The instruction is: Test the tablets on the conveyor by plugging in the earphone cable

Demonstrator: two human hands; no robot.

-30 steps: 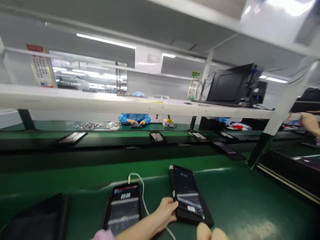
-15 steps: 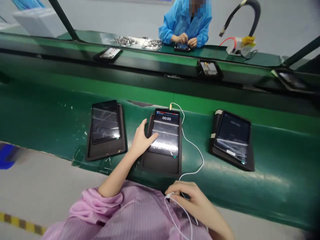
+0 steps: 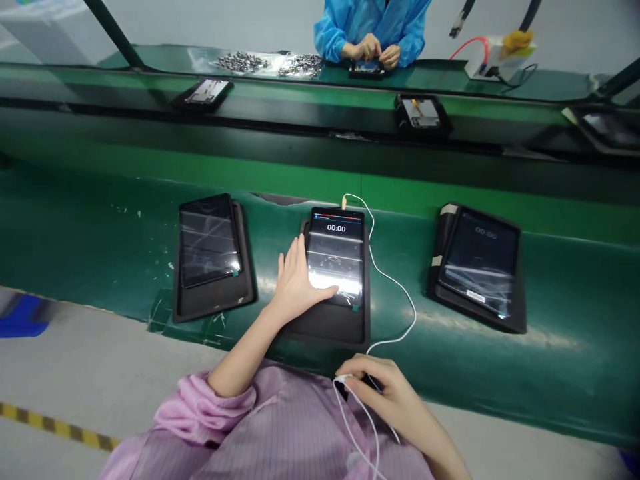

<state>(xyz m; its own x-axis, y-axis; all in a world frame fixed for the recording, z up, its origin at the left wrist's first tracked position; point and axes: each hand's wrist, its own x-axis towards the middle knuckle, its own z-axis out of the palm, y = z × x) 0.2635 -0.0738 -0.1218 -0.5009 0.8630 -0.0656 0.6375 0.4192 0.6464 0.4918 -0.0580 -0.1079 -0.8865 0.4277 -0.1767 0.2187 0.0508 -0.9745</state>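
Three tablets lie in black trays on the green bench. The middle tablet shows 00:00 on its screen and has a white cable plugged into its top edge. My left hand rests on that tablet's left edge, fingers flat and thumb across the lower screen. My right hand is at the bench's near edge, fingers pinched on the white cable's near end. The left tablet is dark. The right tablet shows a faint timer.
A green conveyor behind the bench carries more devices in trays. Across it a person in a blue coat handles a device, beside piles of small metal parts. A white box with wires stands at the back right.
The view dropped from the shelves to the bench. My left hand left the right tablet and now lies on the middle one; my right hand took the white cable's end.
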